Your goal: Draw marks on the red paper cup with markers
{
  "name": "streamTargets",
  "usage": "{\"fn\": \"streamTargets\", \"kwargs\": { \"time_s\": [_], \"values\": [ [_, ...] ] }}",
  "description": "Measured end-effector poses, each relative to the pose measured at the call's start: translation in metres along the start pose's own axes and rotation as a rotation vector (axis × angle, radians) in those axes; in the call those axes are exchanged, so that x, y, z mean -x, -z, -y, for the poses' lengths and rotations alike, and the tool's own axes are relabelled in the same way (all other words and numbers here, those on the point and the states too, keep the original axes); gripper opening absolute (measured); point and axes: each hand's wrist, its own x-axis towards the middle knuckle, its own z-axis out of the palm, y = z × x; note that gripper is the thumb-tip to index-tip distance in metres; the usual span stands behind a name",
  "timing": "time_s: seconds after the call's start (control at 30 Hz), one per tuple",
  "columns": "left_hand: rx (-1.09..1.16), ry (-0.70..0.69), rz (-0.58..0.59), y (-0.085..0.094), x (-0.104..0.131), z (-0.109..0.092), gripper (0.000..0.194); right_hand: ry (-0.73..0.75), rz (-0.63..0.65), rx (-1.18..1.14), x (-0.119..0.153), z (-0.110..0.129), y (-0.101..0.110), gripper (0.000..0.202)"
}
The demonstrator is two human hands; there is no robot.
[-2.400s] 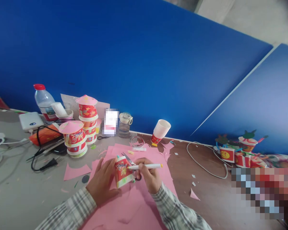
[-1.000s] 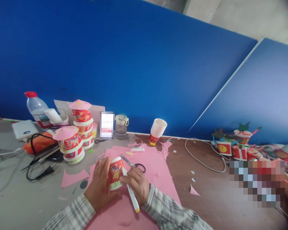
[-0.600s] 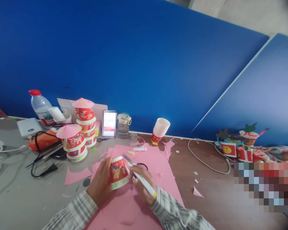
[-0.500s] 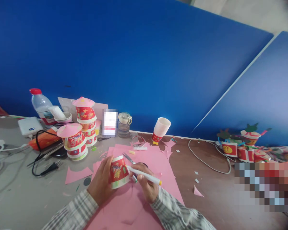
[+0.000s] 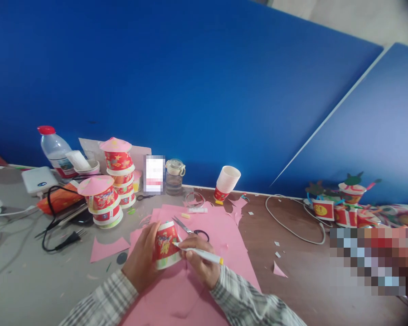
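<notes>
My left hand grips a red patterned paper cup, turned upside down with its pale rim at the bottom, from its left side. In my right hand is a white marker with a yellow end; its tip points at the cup's right side and seems to touch it. Both hands are over large pink paper. Scissors with dark handles lie on that paper just behind the right hand. A white capped marker rests near the paper's back edge.
Stacked cup towers with pink cone tops stand at left, near a bottle, power bank and black cable. Behind are a glass jar and stacked cups. Decorated cups and a white cable are at right.
The right hand and its marker have moved slightly left and down, the tip now lower on the cup. More of the scissors' handle shows. The whole view has shifted a little.
</notes>
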Motion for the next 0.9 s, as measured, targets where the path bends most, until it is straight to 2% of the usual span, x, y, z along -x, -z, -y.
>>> {"fn": "streamTargets", "kwargs": {
  "time_s": [0.27, 0.43, 0.7, 0.9],
  "values": [
    [0.002, 0.001, 0.005, 0.0010, 0.0003, -0.0004, 0.086, -0.024, 0.003, 0.028, -0.0017, 0.0012, -0.0008, 0.024],
    [-0.003, 0.009, 0.034, 0.0008, 0.0004, 0.0014, 0.089, -0.034, 0.050, -0.005, -0.0013, 0.0031, -0.0001, 0.024],
    [-0.018, 0.001, 0.027, -0.0002, 0.0023, 0.0024, 0.086, -0.022, 0.035, 0.027, -0.0004, 0.0000, -0.0012, 0.024],
    [-0.025, -0.014, 0.025, 0.0003, 0.0013, 0.0028, 0.089, -0.071, 0.023, 0.021, -0.0015, 0.0035, 0.0004, 0.022]
  ]
}}
